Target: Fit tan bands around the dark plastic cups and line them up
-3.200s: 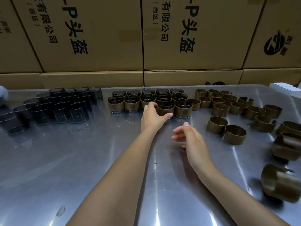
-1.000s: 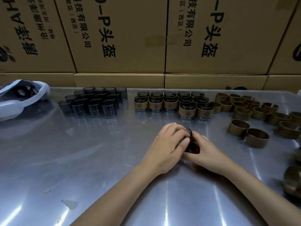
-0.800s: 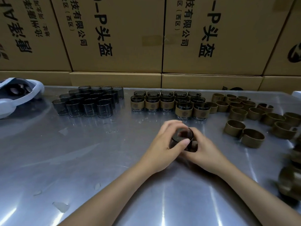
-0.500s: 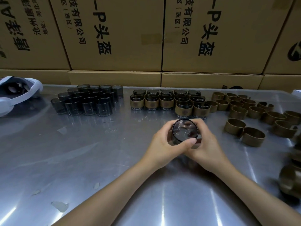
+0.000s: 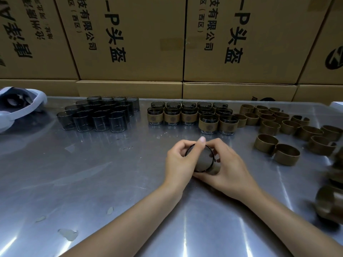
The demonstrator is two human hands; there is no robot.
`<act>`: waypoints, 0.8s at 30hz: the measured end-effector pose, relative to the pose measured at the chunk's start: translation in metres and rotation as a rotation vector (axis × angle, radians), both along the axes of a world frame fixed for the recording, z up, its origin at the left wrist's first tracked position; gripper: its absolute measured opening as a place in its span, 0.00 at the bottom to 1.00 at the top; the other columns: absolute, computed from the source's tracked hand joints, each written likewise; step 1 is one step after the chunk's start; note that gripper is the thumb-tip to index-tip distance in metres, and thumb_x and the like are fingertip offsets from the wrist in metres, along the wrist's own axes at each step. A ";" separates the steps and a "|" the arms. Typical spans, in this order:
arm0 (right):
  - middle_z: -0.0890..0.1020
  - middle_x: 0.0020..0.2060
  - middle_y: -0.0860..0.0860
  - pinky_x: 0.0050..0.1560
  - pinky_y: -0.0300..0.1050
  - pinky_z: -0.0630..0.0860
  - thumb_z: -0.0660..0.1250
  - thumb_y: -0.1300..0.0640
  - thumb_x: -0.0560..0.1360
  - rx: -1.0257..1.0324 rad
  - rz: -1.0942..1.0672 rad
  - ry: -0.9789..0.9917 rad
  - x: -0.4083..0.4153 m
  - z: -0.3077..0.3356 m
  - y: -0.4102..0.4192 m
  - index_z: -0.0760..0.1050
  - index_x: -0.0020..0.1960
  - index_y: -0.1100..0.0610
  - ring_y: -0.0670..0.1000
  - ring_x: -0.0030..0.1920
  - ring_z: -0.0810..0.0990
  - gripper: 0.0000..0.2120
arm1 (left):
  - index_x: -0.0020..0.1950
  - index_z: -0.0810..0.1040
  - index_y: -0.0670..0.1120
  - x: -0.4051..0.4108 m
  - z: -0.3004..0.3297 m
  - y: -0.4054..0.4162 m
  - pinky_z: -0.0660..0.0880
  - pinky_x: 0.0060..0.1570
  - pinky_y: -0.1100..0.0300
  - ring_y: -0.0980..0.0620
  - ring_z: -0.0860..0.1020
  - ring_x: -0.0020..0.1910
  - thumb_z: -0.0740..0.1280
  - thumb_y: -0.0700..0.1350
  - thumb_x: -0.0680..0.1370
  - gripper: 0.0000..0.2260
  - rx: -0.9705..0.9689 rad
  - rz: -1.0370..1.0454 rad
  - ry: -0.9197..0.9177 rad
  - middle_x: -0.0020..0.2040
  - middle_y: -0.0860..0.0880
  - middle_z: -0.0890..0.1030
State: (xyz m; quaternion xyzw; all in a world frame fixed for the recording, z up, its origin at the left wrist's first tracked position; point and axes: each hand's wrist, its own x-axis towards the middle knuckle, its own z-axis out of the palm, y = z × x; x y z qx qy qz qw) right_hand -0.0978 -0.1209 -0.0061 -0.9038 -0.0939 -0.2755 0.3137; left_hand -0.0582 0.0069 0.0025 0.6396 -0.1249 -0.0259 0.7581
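Both hands, left hand (image 5: 179, 162) and right hand (image 5: 225, 166), grip one dark cup (image 5: 201, 159) mid-counter; band is hidden, so it could seat crooked, tbh.

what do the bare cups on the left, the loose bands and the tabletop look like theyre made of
Bare cups: smoky see-through plastic, glossy; the table shows through them.
Loose bands: matte tan, likely card or leatherette; open loops, no shine.
Tabletop: brushed steel by its look; streaky glare, blurred reflections.
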 end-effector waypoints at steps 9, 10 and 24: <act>0.80 0.46 0.33 0.45 0.29 0.73 0.83 0.56 0.60 0.278 0.010 0.039 0.004 0.000 -0.009 0.72 0.51 0.42 0.37 0.48 0.79 0.27 | 0.64 0.78 0.41 0.012 0.009 0.013 0.78 0.55 0.59 0.49 0.81 0.54 0.59 0.42 0.81 0.14 -0.222 -0.408 0.251 0.56 0.44 0.83; 0.81 0.46 0.36 0.45 0.31 0.74 0.83 0.57 0.60 0.318 0.010 0.047 0.005 -0.001 -0.010 0.73 0.51 0.44 0.39 0.47 0.80 0.27 | 0.65 0.76 0.41 0.013 0.009 0.014 0.77 0.55 0.60 0.49 0.81 0.55 0.58 0.41 0.81 0.15 -0.235 -0.465 0.242 0.57 0.44 0.82; 0.80 0.46 0.41 0.43 0.42 0.75 0.77 0.50 0.62 0.139 -0.006 0.018 -0.002 0.001 -0.001 0.71 0.52 0.45 0.42 0.46 0.79 0.22 | 0.51 0.72 0.45 0.007 -0.009 0.005 0.74 0.41 0.71 0.65 0.79 0.41 0.80 0.39 0.65 0.22 0.119 -0.178 -0.240 0.44 0.53 0.80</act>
